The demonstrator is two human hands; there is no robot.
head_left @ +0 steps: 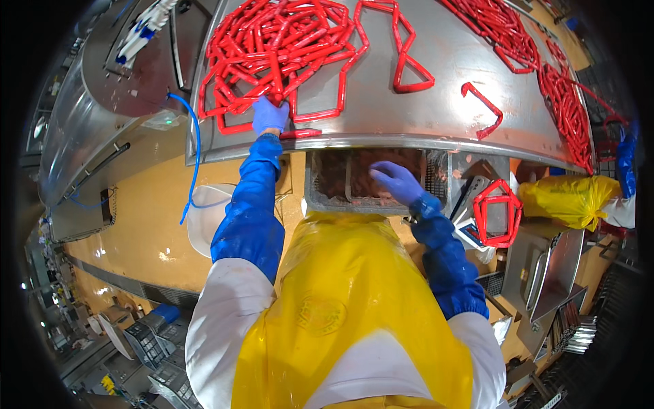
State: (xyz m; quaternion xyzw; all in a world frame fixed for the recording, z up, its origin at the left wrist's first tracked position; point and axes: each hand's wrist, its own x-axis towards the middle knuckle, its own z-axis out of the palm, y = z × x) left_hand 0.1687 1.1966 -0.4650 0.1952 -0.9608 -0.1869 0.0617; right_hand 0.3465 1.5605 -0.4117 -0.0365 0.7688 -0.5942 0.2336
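Note:
A big tangled heap of red linked sausages (286, 51) lies on the left of the metal table (409, 133). My left hand (270, 116), in a purple glove, reaches to the heap's near edge, its fingers closed around a sausage link. Past the heap, one loose strand of links (414, 85) loops across the metal. My right hand (398, 181), gloved too, hovers over a grey crate (327, 203) below the table edge. Its fingers are stretched out and hold nothing. Reddish-brown matter shows inside the crate, too dark to make out.
More sausage links (501, 34) lie at the table's far right, with a short piece (487, 112) nearer me. A bundle of links (497, 215) hangs at right, before a person in a yellow apron (565, 201). A blue hose (197, 140) dangles left, above a white bin (204, 232).

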